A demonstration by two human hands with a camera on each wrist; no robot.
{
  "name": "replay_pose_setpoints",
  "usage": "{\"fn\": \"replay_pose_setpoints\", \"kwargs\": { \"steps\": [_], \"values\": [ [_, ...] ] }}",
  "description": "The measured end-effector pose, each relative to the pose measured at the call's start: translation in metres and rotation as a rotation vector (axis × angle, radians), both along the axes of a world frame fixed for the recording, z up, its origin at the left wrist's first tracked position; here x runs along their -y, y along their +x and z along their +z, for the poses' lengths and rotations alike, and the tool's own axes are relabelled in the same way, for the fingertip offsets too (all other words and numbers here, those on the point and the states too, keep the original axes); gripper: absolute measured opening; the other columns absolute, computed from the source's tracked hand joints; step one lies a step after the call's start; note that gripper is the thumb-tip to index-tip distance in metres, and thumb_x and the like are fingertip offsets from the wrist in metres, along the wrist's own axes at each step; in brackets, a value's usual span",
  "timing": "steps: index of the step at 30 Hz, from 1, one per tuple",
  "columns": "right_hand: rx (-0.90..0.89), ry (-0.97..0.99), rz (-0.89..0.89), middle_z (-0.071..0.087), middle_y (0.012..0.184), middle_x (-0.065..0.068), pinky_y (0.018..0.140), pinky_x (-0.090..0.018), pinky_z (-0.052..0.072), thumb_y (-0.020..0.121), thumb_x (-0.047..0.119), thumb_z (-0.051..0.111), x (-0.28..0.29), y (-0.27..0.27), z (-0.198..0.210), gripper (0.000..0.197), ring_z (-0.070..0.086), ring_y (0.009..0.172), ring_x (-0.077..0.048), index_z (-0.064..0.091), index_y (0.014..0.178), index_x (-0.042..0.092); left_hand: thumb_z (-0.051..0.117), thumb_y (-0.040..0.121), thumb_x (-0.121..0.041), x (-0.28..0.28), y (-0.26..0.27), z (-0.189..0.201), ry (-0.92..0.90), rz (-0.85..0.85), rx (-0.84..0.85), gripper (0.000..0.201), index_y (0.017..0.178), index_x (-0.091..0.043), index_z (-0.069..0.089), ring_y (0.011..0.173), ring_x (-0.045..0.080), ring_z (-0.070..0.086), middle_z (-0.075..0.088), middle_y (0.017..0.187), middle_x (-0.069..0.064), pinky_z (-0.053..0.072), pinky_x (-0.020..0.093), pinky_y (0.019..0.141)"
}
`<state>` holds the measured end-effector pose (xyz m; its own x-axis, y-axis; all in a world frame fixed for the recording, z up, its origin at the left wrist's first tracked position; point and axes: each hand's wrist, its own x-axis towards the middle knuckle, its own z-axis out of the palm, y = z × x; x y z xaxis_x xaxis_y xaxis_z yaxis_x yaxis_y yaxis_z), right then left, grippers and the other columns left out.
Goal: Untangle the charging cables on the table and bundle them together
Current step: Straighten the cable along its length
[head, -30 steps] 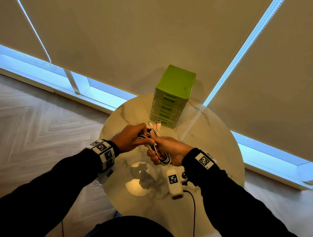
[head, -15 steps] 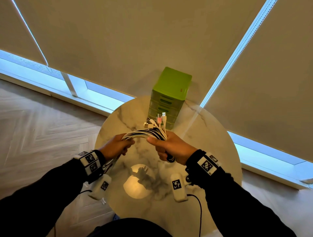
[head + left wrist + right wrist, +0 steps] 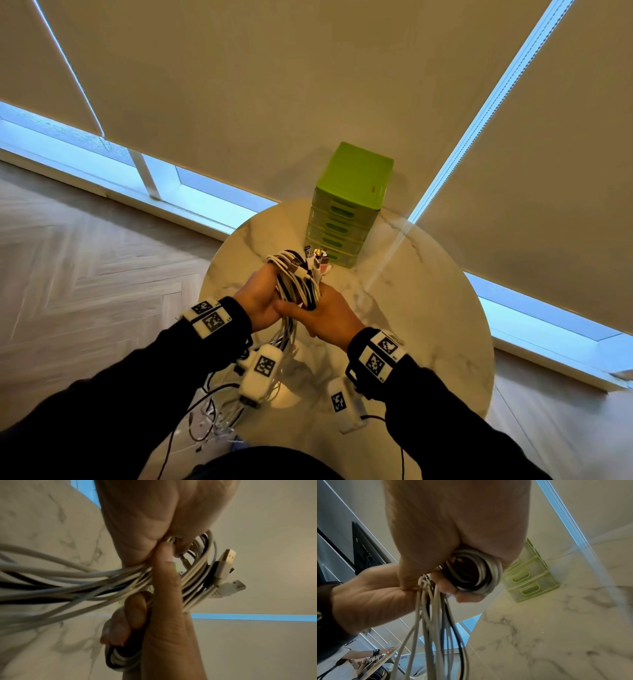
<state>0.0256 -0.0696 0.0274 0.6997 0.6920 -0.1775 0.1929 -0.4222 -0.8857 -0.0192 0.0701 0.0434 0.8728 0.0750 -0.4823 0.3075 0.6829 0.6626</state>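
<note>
A bundle of white and black charging cables is held above the round marble table. My left hand grips the bundle from the left, and my right hand grips it from the right, touching the left. USB plugs stick out at the top. In the right wrist view my right hand curls round a coiled loop, while loose strands hang down. In the left wrist view the cables run under my left hand, with plugs beyond it.
A green drawer unit stands at the table's far edge, just beyond the plugs. Loose cable ends dangle past the table's left edge over the wooden floor. Window blinds hang behind. Another person's hand shows far off.
My left hand, which had drawn the cables out to the left half a second ago, has come back against the right hand. The bundle now stands more upright, with more cable gathered.
</note>
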Motion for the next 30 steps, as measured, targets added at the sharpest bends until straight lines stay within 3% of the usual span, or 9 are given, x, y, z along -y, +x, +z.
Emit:
{"fn": "replay_pose_setpoints", "kwargs": {
  "steps": [4, 6, 9, 14, 17, 22, 25, 27, 30],
  "values": [
    [-0.053, -0.016, -0.068, 0.063, 0.058, 0.011, 0.049, -0.021, 0.045, 0.083, 0.043, 0.076, -0.006, 0.001, 0.002, 0.02, 0.056, 0.047, -0.001, 0.065, 0.094, 0.031, 0.038, 0.105, -0.03, 0.003, 0.002, 0.002, -0.054, 0.041, 0.017, 0.041, 0.093, -0.005, 0.069, 0.07, 0.02, 0.068, 0.069, 0.082, 0.012, 0.059, 0.029, 0.067],
    [-0.101, -0.049, -0.084, 0.063, 0.055, 0.002, 0.048, -0.026, 0.047, 0.084, 0.035, 0.069, -0.007, 0.001, 0.007, 0.012, 0.059, 0.046, -0.013, 0.066, 0.09, 0.026, 0.041, 0.104, -0.029, 0.003, 0.002, 0.005, -0.023, 0.071, 0.011, 0.038, 0.093, -0.003, 0.067, 0.071, 0.023, 0.062, 0.063, 0.084, 0.016, 0.054, 0.032, 0.07],
    [-0.181, -0.09, -0.048, 0.063, 0.052, 0.0, 0.052, -0.026, 0.045, 0.083, 0.025, 0.068, -0.009, 0.001, 0.009, 0.009, 0.057, 0.045, -0.013, 0.068, 0.076, 0.021, 0.047, 0.1, -0.03, 0.002, 0.004, 0.006, 0.018, 0.061, -0.018, 0.034, 0.096, -0.001, 0.065, 0.073, 0.025, 0.052, 0.053, 0.087, 0.018, 0.047, 0.032, 0.067],
    [-0.276, -0.043, -0.084, 0.073, 0.072, -0.007, 0.071, -0.039, 0.055, 0.082, 0.021, 0.064, -0.012, -0.003, 0.002, 0.011, 0.066, 0.062, -0.019, 0.073, 0.078, 0.015, 0.059, 0.094, -0.048, 0.002, 0.005, 0.006, 0.206, -0.031, -0.02, 0.056, 0.119, 0.002, 0.067, 0.102, 0.035, 0.059, 0.064, 0.122, 0.028, 0.048, 0.041, 0.093],
    [-0.321, -0.026, -0.091, 0.076, 0.083, -0.009, 0.085, -0.043, 0.056, 0.08, 0.02, 0.064, -0.012, -0.004, 0.003, 0.017, 0.071, 0.078, -0.023, 0.076, 0.083, 0.007, 0.038, 0.106, -0.031, 0.002, 0.005, 0.001, 0.384, -0.088, 0.009, 0.043, 0.115, -0.002, 0.069, 0.109, 0.035, 0.066, 0.07, 0.116, 0.021, 0.05, 0.043, 0.099],
    [-0.53, 0.196, -0.14, 0.075, 0.102, -0.016, 0.099, -0.051, 0.053, 0.074, 0.015, 0.064, -0.01, -0.014, 0.001, 0.028, 0.068, 0.103, -0.036, 0.076, 0.097, 0.004, 0.04, 0.099, -0.017, 0.0, 0.008, 0.0, 0.663, -0.212, 0.058, 0.039, 0.104, 0.008, 0.068, 0.105, 0.035, 0.068, 0.072, 0.103, 0.023, 0.047, 0.053, 0.102],
    [-0.657, 0.275, -0.199, 0.069, 0.09, -0.033, 0.093, -0.055, 0.055, 0.086, 0.004, 0.052, -0.007, -0.017, -0.003, 0.025, 0.068, 0.087, -0.047, 0.068, 0.096, -0.013, 0.041, 0.101, -0.019, 0.001, 0.012, 0.003, 0.729, -0.219, 0.092, 0.036, 0.099, -0.007, 0.075, 0.106, 0.03, 0.069, 0.076, 0.101, 0.013, 0.048, 0.051, 0.103],
    [-0.653, 0.315, -0.231, 0.064, 0.076, -0.03, 0.086, -0.055, 0.058, 0.089, 0.002, 0.051, -0.006, -0.017, -0.001, 0.016, 0.067, 0.076, -0.044, 0.064, 0.09, -0.007, 0.042, 0.106, -0.028, -0.001, 0.01, 0.005, 0.735, -0.248, 0.159, 0.035, 0.105, -0.01, 0.073, 0.107, 0.029, 0.069, 0.076, 0.102, 0.01, 0.049, 0.051, 0.104],
    [-0.62, 0.355, -0.341, 0.057, 0.066, -0.022, 0.073, -0.048, 0.057, 0.092, 0.007, 0.055, -0.004, -0.011, 0.004, 0.016, 0.065, 0.066, -0.039, 0.067, 0.095, -0.003, 0.047, 0.104, -0.043, -0.005, 0.0, 0.003, 0.683, -0.333, 0.217, 0.038, 0.114, -0.008, 0.061, 0.072, 0.032, 0.068, 0.07, 0.089, 0.014, 0.052, 0.055, 0.093]
  ]
}}
